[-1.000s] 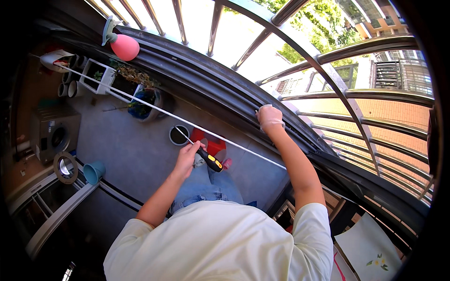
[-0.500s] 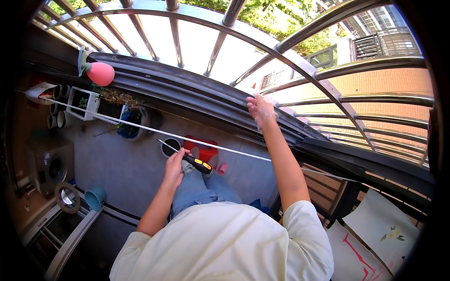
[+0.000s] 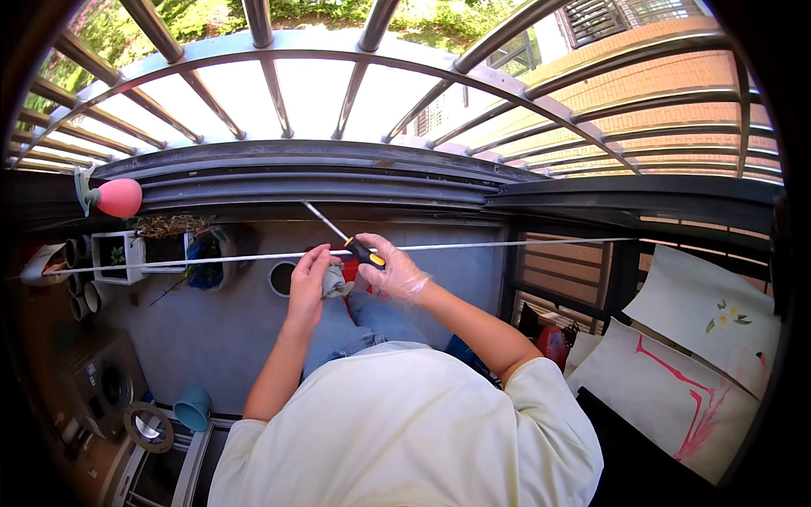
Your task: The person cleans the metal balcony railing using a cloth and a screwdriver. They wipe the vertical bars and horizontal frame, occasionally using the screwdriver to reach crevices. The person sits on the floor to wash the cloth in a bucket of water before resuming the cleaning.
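Note:
A screwdriver (image 3: 367, 253) with a black and yellow handle points up and to the left, its thin metal shaft reaching toward the window track. My right hand (image 3: 395, 272), in a clear plastic glove, is closed around its handle. Just left of it, my left hand (image 3: 311, 277) is closed on a crumpled grey-green cloth (image 3: 336, 282), with its fingertips close to the handle; I cannot tell whether they touch it. A white cord (image 3: 473, 246) runs across the picture right by both hands.
Dark window tracks (image 3: 338, 182) and metal bars (image 3: 274, 97) stretch across the far side. A pink spray bottle (image 3: 118, 198) stands on the ledge at left. Planters (image 3: 118, 258) and a washing machine (image 3: 106, 380) are lower left; painted sheets (image 3: 667, 393) lie at right.
My right hand has come down from the window frame and taken the screwdriver handle, which my left hand held before. The view has turned, levelling the window frame.

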A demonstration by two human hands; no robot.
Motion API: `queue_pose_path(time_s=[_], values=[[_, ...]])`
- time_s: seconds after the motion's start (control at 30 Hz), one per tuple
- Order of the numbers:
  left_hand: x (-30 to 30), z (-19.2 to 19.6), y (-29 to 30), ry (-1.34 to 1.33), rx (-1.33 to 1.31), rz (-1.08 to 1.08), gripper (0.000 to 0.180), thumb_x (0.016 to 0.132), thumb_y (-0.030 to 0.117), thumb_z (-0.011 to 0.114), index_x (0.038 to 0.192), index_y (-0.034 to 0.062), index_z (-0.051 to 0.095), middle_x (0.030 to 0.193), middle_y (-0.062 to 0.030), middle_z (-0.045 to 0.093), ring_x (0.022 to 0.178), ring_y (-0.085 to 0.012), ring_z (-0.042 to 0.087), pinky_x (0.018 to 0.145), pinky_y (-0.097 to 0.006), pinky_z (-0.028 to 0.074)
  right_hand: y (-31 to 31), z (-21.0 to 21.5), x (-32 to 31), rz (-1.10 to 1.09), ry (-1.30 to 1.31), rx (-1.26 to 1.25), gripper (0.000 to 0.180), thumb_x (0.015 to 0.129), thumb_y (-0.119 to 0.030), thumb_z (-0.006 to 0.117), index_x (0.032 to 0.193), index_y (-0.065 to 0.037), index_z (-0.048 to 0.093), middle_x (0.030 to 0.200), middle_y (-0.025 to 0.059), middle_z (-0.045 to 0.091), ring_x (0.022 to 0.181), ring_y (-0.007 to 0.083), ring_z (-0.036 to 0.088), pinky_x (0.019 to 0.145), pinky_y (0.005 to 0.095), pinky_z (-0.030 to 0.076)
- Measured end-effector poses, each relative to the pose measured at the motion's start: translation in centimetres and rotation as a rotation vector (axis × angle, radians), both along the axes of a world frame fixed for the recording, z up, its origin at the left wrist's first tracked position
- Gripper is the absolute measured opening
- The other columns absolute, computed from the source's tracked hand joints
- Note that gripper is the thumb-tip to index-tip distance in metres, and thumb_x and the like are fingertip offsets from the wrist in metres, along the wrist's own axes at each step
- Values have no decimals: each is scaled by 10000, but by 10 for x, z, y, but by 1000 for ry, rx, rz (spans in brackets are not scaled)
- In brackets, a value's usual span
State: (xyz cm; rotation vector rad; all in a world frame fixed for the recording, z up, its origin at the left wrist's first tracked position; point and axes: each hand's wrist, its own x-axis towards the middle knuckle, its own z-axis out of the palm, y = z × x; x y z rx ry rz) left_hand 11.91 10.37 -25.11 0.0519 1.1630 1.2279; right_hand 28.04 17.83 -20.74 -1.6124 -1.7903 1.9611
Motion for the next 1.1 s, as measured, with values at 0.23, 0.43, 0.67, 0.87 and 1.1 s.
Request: queue_pose_path(time_s=[0.23,0.43,0.67,0.87,1.1], values=[[-11,2,-8,-36,-50,-107,306,833,85,579,1114,17,478,952,-94,584,842,-173,598,712,-285,495,6,-1,67,-486,4,-157,286,818,-132,592,1058,-26,479,665,14,517,502,84,499,450,227,438],[-13,-29,-10,-78,21,-55,207,840,-2,501,1048,-14,502,984,-122,573,865,-209,585,756,-321,495,-12,4,81,-576,117,-168,368,780,-117,619,1100,-16,467,687,27,532,510,92,518,450,234,440],[-6,-45,8,-198,137,-119,218,813,-33,493,1029,-2,492,959,-138,581,823,-234,597,753,-355,510,-1,68,102,-483,6,143,521,795,-119,632,1243,-14,386,726,31,524,563,85,502,483,233,428],[-6,-7,11,-156,252,-378,127,837,109,555,945,42,551,781,-82,603,623,-164,569,468,-264,457,-6,128,119,-596,102,391,490,800,-117,640,1215,1,409,745,28,519,587,70,500,509,223,433],[24,-3,51,-316,341,-396,196,792,-45,477,981,-4,516,914,-141,597,846,-257,606,744,-359,509,-4,178,160,-860,303,865,301,810,-71,615,1071,-25,473,708,-1,513,573,45,469,501,203,399]])
